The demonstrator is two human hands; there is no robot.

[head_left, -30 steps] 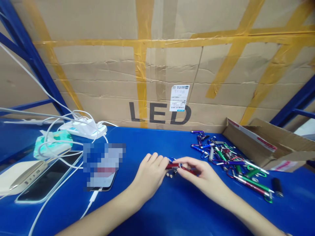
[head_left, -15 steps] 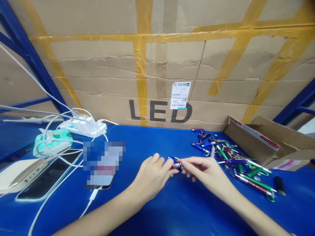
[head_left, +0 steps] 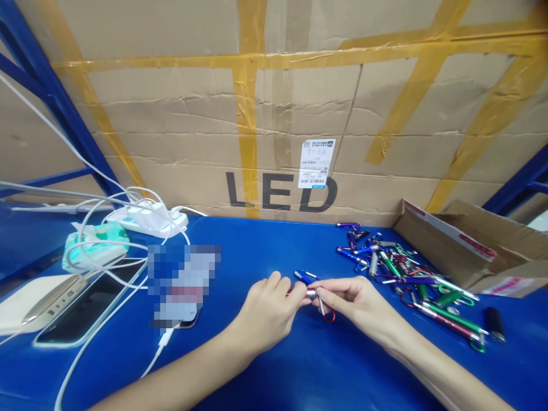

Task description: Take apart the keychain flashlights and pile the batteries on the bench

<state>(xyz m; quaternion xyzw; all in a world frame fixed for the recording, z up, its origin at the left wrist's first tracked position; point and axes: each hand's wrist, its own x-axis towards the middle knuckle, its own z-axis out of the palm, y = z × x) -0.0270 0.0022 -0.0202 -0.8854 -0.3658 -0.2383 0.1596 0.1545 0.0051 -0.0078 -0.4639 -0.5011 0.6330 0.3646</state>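
My left hand (head_left: 270, 308) is closed, fingers wrapped round one end of a small red penlight (head_left: 311, 294). At the other end, my right hand (head_left: 353, 297) pinches the same penlight between thumb and fingers. A red carabiner clip (head_left: 329, 317) hangs below the right fingertips. Most of the penlight's body is hidden by the fingers. Just beyond the hands lies a blue penlight (head_left: 303, 277) on the blue tabletop (head_left: 257, 245). To the right is a loose pile of penlights (head_left: 389, 264) in green, blue, purple and red, several with clips.
An open cardboard box (head_left: 454, 245) stands behind the pile, and a black cylinder (head_left: 495, 324) lies at its right. On the left are phones (head_left: 89, 308), tangled white cables (head_left: 81, 337), a power strip (head_left: 149, 220) and a tissue pack (head_left: 96, 245). A large carton (head_left: 192, 142) walls the back.
The red penlight has turned in my hands, and its red clip now hangs in view below the right fingers. More of the blue penlight behind them shows.
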